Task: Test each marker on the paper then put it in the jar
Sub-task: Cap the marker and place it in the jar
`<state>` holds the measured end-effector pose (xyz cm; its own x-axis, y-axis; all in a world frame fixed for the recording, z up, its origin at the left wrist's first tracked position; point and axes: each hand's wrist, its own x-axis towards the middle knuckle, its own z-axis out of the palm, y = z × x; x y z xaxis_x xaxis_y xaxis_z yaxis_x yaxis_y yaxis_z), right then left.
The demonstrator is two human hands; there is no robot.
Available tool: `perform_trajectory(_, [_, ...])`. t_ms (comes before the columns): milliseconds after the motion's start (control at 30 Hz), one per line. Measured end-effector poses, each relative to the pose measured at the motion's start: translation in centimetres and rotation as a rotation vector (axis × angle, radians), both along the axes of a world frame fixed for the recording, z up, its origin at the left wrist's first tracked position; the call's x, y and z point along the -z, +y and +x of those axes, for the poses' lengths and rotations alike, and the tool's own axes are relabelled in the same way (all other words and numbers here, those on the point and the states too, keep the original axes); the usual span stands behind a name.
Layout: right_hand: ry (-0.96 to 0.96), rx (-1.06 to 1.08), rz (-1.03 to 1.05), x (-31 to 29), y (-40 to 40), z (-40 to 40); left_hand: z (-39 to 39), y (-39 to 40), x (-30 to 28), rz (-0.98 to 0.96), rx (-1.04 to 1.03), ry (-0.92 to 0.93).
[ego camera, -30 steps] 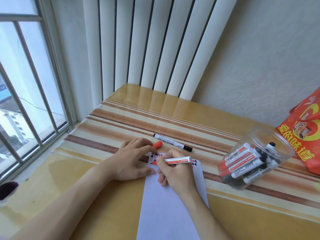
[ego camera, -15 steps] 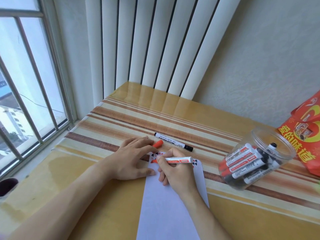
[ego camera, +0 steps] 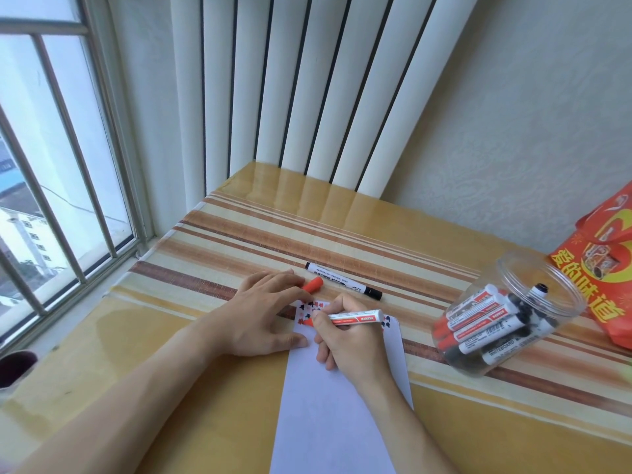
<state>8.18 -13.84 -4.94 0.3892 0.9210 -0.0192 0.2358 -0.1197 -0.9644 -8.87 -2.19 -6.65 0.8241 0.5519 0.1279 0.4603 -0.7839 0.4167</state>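
My right hand (ego camera: 345, 340) grips a red-and-white marker (ego camera: 355, 317), its tip down on the top left of the white paper (ego camera: 335, 422), where red and dark test marks sit. My left hand (ego camera: 263, 316) lies flat on the paper's left corner with the marker's red cap (ego camera: 313, 286) held between its fingers. A black-capped white marker (ego camera: 342, 284) lies on the table just beyond both hands. The clear plastic jar (ego camera: 547, 285) lies tilted on its side at the right, holding several markers.
The striped table (ego camera: 239, 241) ends at a window sill on the left. A red printed bag (ego camera: 602, 268) stands behind the jar at the far right. A dark cup (ego camera: 15, 366) shows at the left edge. White radiator pipes rise behind the table.
The hands have stayed in place on the paper; the marker tip shifted only slightly. The camera tipped a little upward.
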Motion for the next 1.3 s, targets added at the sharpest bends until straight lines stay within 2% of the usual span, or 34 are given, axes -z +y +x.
perform_trajectory(233, [0.116, 0.072, 0.081, -0.5, -0.2, 0.6, 0.2, -0.2, -0.1, -0.008, -0.006, -0.045])
perform_trajectory(367, [0.214, 0.162, 0.135, -0.9, -0.2, 1.7, 1.5, -0.4, 0.2, 0.045, -0.078, -0.157])
perform_trajectory(533, [0.264, 0.178, 0.204, -0.9, 0.0, 2.1, 2.3, 0.0, 0.1, 0.154, -0.179, -0.272])
perform_trajectory(633, [0.343, 0.191, 0.196, -1.1, 0.1, 2.1, 1.8, 0.1, -0.3, 0.078, -0.179, -0.398])
perform_trajectory(833, [0.362, 0.136, 0.181, -1.1, -0.3, 2.1, 1.8, -0.4, -0.9, -0.016, -0.059, -0.532])
perform_trajectory(1033, [0.398, -0.023, 0.135, -1.2, -0.6, 2.2, 1.5, -1.2, -1.8, -0.111, 0.072, -0.572])
perform_trajectory(1167, [0.405, -0.021, 0.146, -1.4, -0.8, 2.5, 1.5, -1.3, -1.8, -0.128, 0.031, -0.61])
perform_trajectory(1300, [0.352, -0.055, 0.114, -1.9, -1.0, 3.0, 1.4, -0.6, -1.0, 0.005, -0.049, -0.546])
